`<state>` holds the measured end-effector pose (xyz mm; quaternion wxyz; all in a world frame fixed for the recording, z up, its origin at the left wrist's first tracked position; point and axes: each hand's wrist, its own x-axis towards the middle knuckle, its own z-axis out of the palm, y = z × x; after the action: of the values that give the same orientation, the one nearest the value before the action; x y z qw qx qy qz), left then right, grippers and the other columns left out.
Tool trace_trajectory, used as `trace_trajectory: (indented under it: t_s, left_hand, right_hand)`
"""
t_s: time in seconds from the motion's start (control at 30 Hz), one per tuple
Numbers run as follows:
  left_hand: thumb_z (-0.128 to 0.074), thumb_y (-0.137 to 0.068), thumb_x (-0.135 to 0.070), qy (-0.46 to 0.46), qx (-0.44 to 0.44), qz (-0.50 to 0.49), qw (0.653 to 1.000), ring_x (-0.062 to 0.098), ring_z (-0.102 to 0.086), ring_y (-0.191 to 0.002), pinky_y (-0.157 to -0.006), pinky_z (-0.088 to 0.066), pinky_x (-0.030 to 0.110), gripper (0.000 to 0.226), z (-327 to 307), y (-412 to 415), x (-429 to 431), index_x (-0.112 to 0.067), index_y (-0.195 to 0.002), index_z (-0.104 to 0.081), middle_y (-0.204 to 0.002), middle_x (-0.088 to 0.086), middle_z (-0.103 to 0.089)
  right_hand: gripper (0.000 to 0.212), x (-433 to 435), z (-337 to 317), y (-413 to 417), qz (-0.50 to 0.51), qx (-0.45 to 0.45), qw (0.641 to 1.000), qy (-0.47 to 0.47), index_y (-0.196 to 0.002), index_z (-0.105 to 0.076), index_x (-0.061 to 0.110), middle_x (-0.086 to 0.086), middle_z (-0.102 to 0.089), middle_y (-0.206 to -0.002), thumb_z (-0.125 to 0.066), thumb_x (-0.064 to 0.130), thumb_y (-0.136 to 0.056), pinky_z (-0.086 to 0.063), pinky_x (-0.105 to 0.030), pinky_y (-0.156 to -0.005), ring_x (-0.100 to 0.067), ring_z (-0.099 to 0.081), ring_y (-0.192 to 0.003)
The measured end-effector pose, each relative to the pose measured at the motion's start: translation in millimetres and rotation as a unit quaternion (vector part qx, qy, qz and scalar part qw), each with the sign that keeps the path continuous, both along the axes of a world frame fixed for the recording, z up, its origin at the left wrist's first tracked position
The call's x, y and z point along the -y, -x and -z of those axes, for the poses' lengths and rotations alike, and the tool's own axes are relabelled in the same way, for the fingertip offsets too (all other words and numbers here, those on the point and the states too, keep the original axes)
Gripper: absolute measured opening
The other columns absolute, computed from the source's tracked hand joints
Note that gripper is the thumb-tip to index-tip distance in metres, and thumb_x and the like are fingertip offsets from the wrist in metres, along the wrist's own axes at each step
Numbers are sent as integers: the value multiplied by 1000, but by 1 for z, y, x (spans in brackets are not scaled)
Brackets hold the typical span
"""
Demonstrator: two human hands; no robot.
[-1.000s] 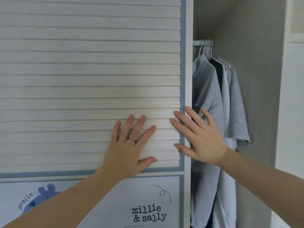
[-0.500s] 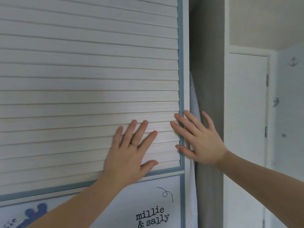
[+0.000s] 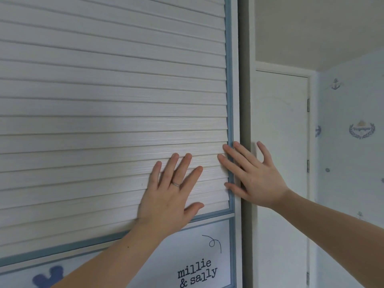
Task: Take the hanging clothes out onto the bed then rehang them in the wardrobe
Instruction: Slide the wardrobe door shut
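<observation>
The wardrobe's sliding door fills the left and middle of the view, white and slatted with a blue frame and a printed panel below. My left hand lies flat on the slats with fingers spread and a ring on one finger. My right hand presses flat on the door's right edge, fingers spread, holding nothing. Only a narrow dark gap shows between the door and the wardrobe's side. The hanging clothes are hidden behind the door.
A white room door with hinges stands to the right of the wardrobe. Pale wallpaper with anchor prints covers the far right wall. The bed is out of view.
The sliding door has moved right under both hands, closing off the opening. The grey shirts and hangers seen a second ago are now covered.
</observation>
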<state>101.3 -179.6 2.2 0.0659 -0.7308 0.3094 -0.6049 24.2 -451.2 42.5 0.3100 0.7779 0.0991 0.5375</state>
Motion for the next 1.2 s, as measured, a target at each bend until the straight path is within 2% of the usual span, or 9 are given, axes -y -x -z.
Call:
trace_trajectory:
  t_s: [0.17,0.4,0.63,0.8,1.0,1.1,1.2]
  left_hand:
    - [-42,-90,-74,0,6,2,1000,34,-10,-153,-121,-12,59,86,1,-1,18,-26,-159,-23,-168,9,-8]
    - [-42,-88,-75,6,15,-6,1000,34,-11,-153,-120,-9,61,87,2,-5,25,-28,-158,-23,-167,8,-9]
    - [-45,-87,-75,14,22,-3,1000,34,-16,-152,-118,-16,63,83,2,-4,26,-29,-155,-33,-167,6,-15]
    - [-48,-86,-74,10,5,8,1000,34,-16,-152,-119,-13,62,82,0,3,24,-29,-154,-36,-166,5,-16]
    - [-49,-85,-69,8,-90,3,996,32,-11,-153,-120,-13,58,78,-7,31,22,-30,-152,-39,-167,3,-14]
    - [-45,-86,-67,-1,-175,20,984,30,-12,-153,-121,-13,55,74,-16,51,15,-32,-151,-37,-166,0,-16]
    - [-47,-91,-63,9,-237,43,971,25,-6,-154,-123,-6,47,71,-17,77,-2,-34,-154,-32,-166,-4,-13]
  right_hand:
    - [70,19,2,0,-15,10,1000,-2,-155,-26,24,-2,-19,-163,-44,56,-95,-12,-61,-116,-21,-17,-150]
    - [69,30,3,-9,-65,19,998,-6,-153,-31,25,0,-23,-162,-47,56,-95,-18,-63,-113,-19,-21,-149]
    - [67,34,3,-13,-93,10,996,-15,-153,-31,25,1,-23,-162,-46,55,-95,-18,-63,-113,-18,-20,-149]
    - [67,30,4,-4,-90,-24,995,-39,-153,-32,24,2,-21,-163,-47,53,-94,-16,-63,-114,-17,-17,-150]
    - [66,18,11,30,-75,-98,987,-102,-153,-30,28,5,-25,-161,-45,51,-93,-13,-60,-115,-14,-17,-150]
    - [67,2,13,50,-82,-144,970,-176,-155,-21,33,9,-25,-160,-41,49,-93,-6,-54,-117,-10,-15,-149]
    - [64,-23,18,70,-105,-173,945,-257,-155,-19,35,14,-27,-158,-41,45,-96,2,-48,-117,-8,-14,-148]
